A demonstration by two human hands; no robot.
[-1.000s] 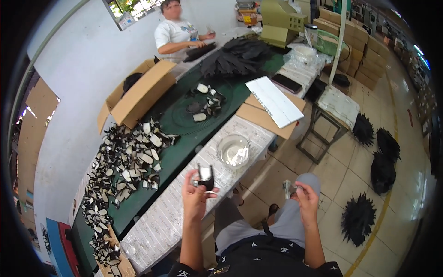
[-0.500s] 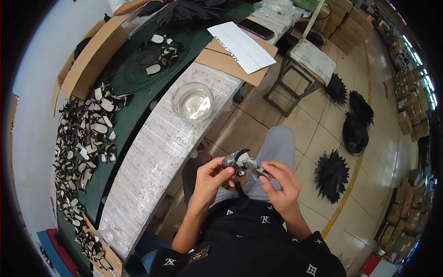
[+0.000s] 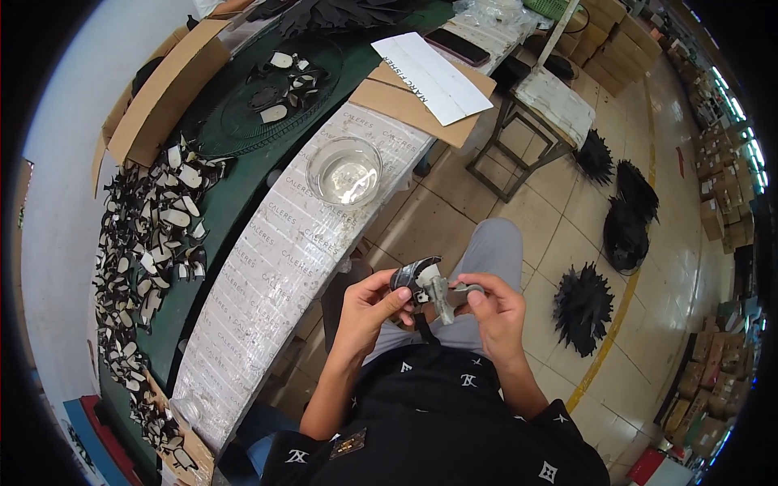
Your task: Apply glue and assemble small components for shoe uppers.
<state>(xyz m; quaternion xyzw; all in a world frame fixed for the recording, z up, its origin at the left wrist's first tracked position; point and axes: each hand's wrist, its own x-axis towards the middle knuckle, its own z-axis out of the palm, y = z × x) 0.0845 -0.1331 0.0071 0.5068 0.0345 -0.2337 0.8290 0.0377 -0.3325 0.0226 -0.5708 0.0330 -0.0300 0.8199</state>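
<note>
Above my lap, my left hand [image 3: 369, 312] is closed on a small curved black piece with a pale lining [image 3: 409, 275], thumb on its near side. Beside that piece, towards my right hand, hangs a thin, crumpled grey strip [image 3: 442, 304]. My right hand [image 3: 498, 314] pinches a grey end of this material between thumb and fingers. Whether the strip is joined to the black piece cannot be made out. Similar black pieces with pale linings lie in a long heap [image 3: 158, 223] on the green table at the left.
A clear round bowl [image 3: 344, 172] stands on the plastic-wrapped bench [image 3: 267, 247]. Beyond it lie cardboard [image 3: 389, 99], a white sheet [image 3: 438, 85] and a phone [image 3: 458, 46]. A round black wire grille [image 3: 235, 130] holds more pieces. Right of the stool [image 3: 559, 101], black fringed bundles [image 3: 583, 309] lie on the floor.
My right hand has turned, its fingers now more curled, and pulled slightly back from the left. The grey strip now hangs lower between my hands. My left hand keeps its hold.
</note>
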